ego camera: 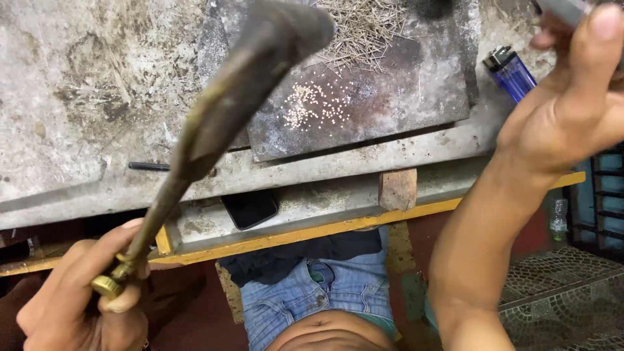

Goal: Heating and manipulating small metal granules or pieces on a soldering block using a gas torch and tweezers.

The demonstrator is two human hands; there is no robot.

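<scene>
The left hand [78, 292] had its fingers wrapped tight around the brass valve end of a long metal torch [214, 123], its blackened nozzle angled out over the dark slab [403, 91] near the workbench's [78, 104] front edge, where small pale beads [318, 104] lay. The right hand [572, 91] was raised at the right corner, fingers curled on something grey, mostly out of view. Thin wire cuttings [364, 29], a blue lighter [513, 71] and a black phone [250, 208] lay nearby.
</scene>
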